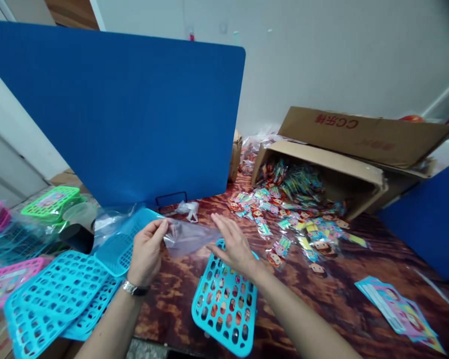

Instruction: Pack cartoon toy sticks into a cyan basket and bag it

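My left hand (147, 249), wearing a wristwatch, pinches one end of a clear plastic bag (190, 238) between thumb and fingers. The bag stretches across to my right hand (235, 245), whose fingers are stretched out with the thumb apart; the bag's far edge reaches the gap between them. Whether it touches that hand I cannot tell. Below my right hand a blue plastic basket with a perforated lid (226, 304) lies on the table, with colourful contents showing through its holes. My right hand covers part of its upper edge.
Blue perforated lids (65, 284) and an open blue basket (125, 244) lie at left, near green baskets (52, 202). Small packaged pieces (284, 214) spill from a tipped cardboard box (322, 154). Printed cards (396, 309) lie at right. A blue panel (134, 114) stands behind.
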Tool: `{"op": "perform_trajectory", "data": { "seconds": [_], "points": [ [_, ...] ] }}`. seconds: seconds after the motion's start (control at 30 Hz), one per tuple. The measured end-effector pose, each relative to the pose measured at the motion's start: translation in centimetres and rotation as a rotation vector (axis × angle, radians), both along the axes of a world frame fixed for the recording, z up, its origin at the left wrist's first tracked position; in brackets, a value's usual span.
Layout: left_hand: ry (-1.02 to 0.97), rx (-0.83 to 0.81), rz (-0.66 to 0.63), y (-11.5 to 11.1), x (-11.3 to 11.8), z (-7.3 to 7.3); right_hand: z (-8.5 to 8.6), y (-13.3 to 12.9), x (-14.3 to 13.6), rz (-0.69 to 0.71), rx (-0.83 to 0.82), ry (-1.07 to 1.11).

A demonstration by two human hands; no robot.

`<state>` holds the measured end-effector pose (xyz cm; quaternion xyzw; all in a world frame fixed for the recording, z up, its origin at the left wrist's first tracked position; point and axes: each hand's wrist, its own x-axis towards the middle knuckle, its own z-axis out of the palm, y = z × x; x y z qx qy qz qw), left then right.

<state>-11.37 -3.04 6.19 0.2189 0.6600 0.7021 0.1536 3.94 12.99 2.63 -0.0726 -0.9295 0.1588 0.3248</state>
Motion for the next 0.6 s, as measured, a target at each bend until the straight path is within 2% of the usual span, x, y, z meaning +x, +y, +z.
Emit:
{"op": "perform_trajectory", "data": {
  "seconds": [0.1,0.27,0.37,0.47,0.6],
  "points": [
    [-0.113,0.103,-0.032,-1.0,0.3,0.9,0.8,0.3,-0.3,0.043,0.1,0.014],
    [-0.291,0.171,0.049,-2.1,0.2,0.7,1.8,0.6,0.5,0.095,0.281,0.026],
    [-0.328,0.173,0.066,-1.7,-0.2,1.1,2.7,1.2,0.8,0.115,0.311,-0.083],
    [-0.342,0.163,0.056,-0.9,-0.8,1.5,3.7,1.9,0.8,0.193,0.34,-0.177],
    [-0.313,0.139,0.07,0.1,-1.6,1.3,4.1,2.2,0.7,0.227,0.313,-0.215]
  ]
}}
